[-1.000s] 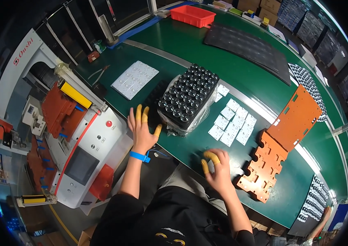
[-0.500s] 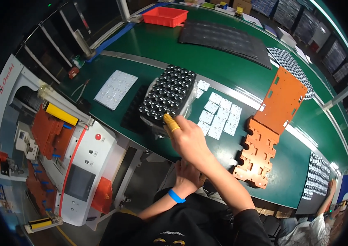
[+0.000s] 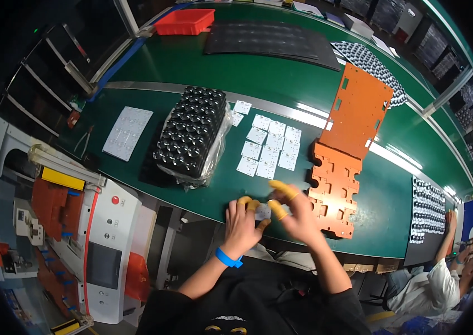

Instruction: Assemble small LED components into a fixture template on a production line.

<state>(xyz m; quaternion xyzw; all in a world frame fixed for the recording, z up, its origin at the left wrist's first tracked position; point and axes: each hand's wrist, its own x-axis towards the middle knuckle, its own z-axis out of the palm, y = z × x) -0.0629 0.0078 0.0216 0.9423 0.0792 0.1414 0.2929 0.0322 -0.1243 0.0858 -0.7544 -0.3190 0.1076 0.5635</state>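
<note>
Since half a second ago, both hands have been brought together at the near edge of the green table (image 3: 203, 67), the right one drawn back from the tray of black parts. A small white square board (image 3: 262, 211) is pinched between the yellow-capped fingertips of the left hand (image 3: 242, 222) and the right hand (image 3: 295, 209), both partly closed around it. Just beyond, more white squares (image 3: 270, 146) are laid out in rows. The black tray (image 3: 192, 131) sits to the left in clear wrap, and orange panels (image 3: 342, 167) lie to the right. A red bin (image 3: 185, 21) stands at the far side.
</note>
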